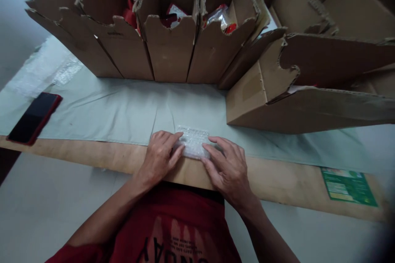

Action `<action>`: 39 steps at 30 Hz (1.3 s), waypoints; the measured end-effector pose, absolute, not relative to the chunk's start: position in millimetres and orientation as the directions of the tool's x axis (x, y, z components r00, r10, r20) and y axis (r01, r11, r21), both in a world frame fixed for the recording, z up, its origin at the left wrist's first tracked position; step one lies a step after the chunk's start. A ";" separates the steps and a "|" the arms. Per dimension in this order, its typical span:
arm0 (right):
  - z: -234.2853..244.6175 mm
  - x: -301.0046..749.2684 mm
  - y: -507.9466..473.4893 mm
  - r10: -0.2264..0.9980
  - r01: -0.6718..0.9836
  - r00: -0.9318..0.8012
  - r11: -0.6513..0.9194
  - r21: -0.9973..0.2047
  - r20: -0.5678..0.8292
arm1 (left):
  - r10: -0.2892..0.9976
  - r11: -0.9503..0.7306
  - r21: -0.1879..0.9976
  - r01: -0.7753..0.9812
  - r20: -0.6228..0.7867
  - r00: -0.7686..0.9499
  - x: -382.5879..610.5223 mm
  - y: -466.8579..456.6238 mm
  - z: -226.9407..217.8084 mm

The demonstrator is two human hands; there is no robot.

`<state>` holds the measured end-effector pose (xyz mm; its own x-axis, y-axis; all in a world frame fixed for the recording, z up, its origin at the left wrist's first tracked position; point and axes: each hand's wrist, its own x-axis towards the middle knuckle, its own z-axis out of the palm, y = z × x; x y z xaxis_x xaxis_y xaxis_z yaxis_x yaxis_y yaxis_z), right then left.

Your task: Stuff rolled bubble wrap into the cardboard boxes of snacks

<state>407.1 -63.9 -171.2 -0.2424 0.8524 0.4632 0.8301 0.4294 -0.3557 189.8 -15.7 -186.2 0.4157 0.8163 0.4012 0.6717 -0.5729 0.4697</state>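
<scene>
A small folded piece of clear bubble wrap [194, 143] lies at the front edge of the table, partly on the pale cloth and partly on bare wood. My left hand [161, 152] grips its left side, with thumb and index finger at the edge. On the opposite side, my right hand [230, 166] holds the right edge between thumb and fingers. Whether anything is wrapped inside cannot be made out.
Cardboard bins [171, 57] stand in a row at the back, some with red and clear-wrapped items. Another cardboard box [247, 94] sits at right. A phone [33, 117] and loose bubble wrap [40, 68] lie left; a green card [348, 187] lies right on the pale cloth-covered table [101, 107].
</scene>
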 end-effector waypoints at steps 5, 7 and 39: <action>-177.0 402.1 -52.3 0.841 0.819 -0.370 0.496 -0.289 0.394 | 0.865 -0.479 0.483 0.733 0.400 0.302 194.4 -6.3 -190.1; -181.2 401.6 -45.6 0.849 0.815 -0.320 0.473 -0.334 0.421 | 0.898 -0.420 0.622 0.660 0.391 0.203 190.7 -15.4 -183.3; -187.8 495.3 -105.3 0.968 0.544 0.208 0.006 -0.839 0.142 | 0.493 -0.865 0.337 0.370 0.708 0.506 330.0 46.1 -68.2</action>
<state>495.3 -105.3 -187.8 0.2082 0.9677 0.1423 0.5444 0.0062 -0.8388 330.0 46.1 -68.2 0.5063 0.4927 0.7077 0.3704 -0.8654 0.3374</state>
